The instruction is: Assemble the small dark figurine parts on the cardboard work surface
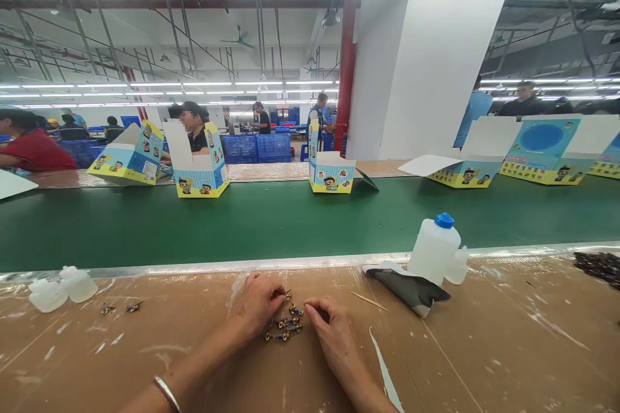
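Left hand (259,302): resting on the bench (484,348), fingers curled loosely, fingertips touching the upper edge of a cluster of small figures (285,324). Whether any figure is pinched cannot be told. A bangle (167,392) sits on the left wrist.

Right hand (334,335): on the bench just right of the cluster, thumb and forefinger brought together at its edge; what they hold, if anything, is too small to tell.

The figures lie between the two hands, on the cardboard-covered bench, near its middle. Two more figures (120,308) lie well apart to the left, beside two small clear bottles (61,287) lying down.

To the right: a thin stick (368,301), then a folded grey cloth (409,285) with a white bottle (434,248), blue cap, standing upright on it. A dark heap (598,266) sits at the far right edge.

Beyond the bench runs a green belt (290,216). Open printed boxes (332,171) stand along its far side. Other people work behind the belt.
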Available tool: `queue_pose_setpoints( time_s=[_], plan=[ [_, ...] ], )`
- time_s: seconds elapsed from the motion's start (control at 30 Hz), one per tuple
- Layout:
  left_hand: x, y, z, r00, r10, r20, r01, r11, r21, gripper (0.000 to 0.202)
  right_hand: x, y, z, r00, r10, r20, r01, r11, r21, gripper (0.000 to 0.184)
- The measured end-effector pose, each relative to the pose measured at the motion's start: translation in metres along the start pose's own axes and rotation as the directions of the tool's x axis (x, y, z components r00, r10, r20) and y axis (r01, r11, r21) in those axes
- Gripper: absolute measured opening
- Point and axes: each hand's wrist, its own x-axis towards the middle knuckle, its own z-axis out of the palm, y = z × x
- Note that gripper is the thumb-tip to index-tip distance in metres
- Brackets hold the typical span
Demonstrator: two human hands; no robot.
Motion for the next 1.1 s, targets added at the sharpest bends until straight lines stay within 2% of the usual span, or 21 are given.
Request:
queue_pose_setpoints(
  time_s=[0.17,0.33,0.43,0.63,0.9,1.1],
  plan=[
    [-0.004,0.016,-0.010,1.000,-0.024,0.004,0.025,0.986,-0.165,0.018,0.003,-0.006,-0.001,1.000,0.012,-0.012,-0.011,0.996,0.086,0.028],
    [-0.011,0.039,-0.022,0.998,-0.020,0.055,0.038,0.938,-0.346,0.013,0.005,-0.009,-0.003,0.999,0.045,-0.007,-0.044,0.985,0.170,0.031],
    [-0.013,0.046,-0.025,0.998,-0.038,0.058,0.058,0.911,-0.408,0.011,0.003,-0.010,-0.003,0.998,0.065,-0.010,-0.061,0.977,0.203,0.031],
    [-0.014,0.044,-0.025,0.997,-0.053,0.054,0.072,0.883,-0.464,0.012,0.003,-0.007,0.001,0.998,0.069,0.010,-0.070,0.968,0.241,0.032],
    [-0.015,0.044,-0.024,0.997,-0.056,0.051,0.073,0.889,-0.453,0.012,0.003,-0.008,0.002,0.997,0.068,0.021,-0.071,0.969,0.238,0.033],
    [-0.009,0.023,-0.020,0.993,-0.094,0.069,0.114,0.914,-0.388,0.017,0.004,-0.004,0.000,0.995,0.092,-0.040,-0.083,0.977,0.198,0.040]
  ],
)
